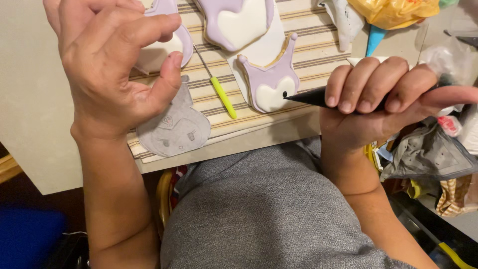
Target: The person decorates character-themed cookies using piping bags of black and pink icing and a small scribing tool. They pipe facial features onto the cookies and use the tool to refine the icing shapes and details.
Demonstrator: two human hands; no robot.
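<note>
Right now the black piping bag (318, 96) has its tip touching the purple-and-white cookie (268, 82) on the striped mat (318, 50), squeezed in the right hand (383, 99). Left hand (112, 65) hovers open above another cookie (164, 50), near a green scribe (222, 96).

A pale beige desk (30, 99) fills the upper part of the view, and a cloth mat (318, 45) with tan and grey stripes lies across it. Soft, even light falls on both, with faint shadows. Below the desk's edge the floor (35, 199) is dark, with a blurred blue shape (27, 239) at the lower left. A heap of bags and wrappers (433, 159) crowds the right side.
</note>
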